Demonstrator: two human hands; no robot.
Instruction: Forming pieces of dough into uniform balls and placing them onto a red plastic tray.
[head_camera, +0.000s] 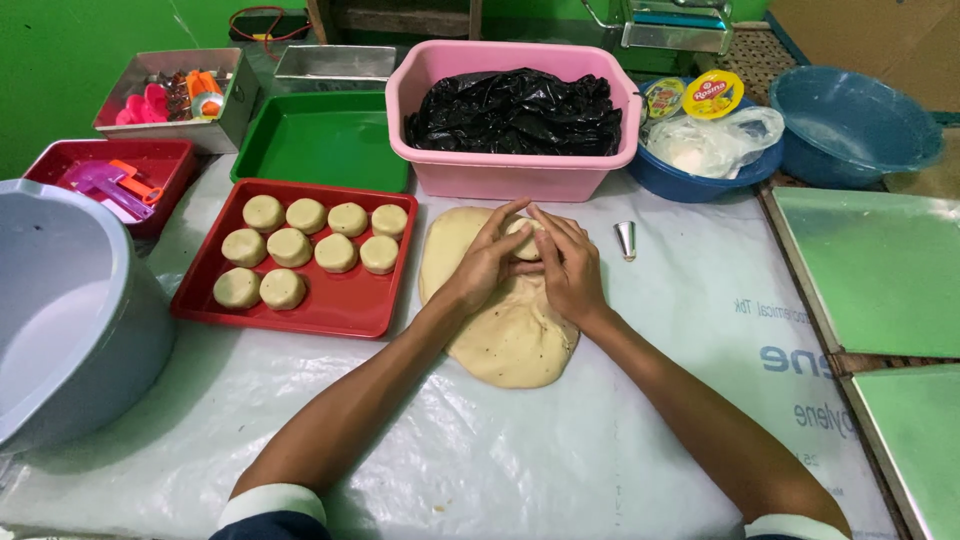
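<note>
Directly ahead, my left hand (487, 262) and right hand (567, 265) cup a small dough ball (524, 241) between them, equally near, above the flat dough slab (505, 315) on the table (680, 330), the red tray (330, 310) lying to their left.

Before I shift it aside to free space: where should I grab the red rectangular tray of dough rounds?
Take the red rectangular tray by its two short raised rims, from left and right. The pale dough rounds lie loose, so keep it level.
</note>
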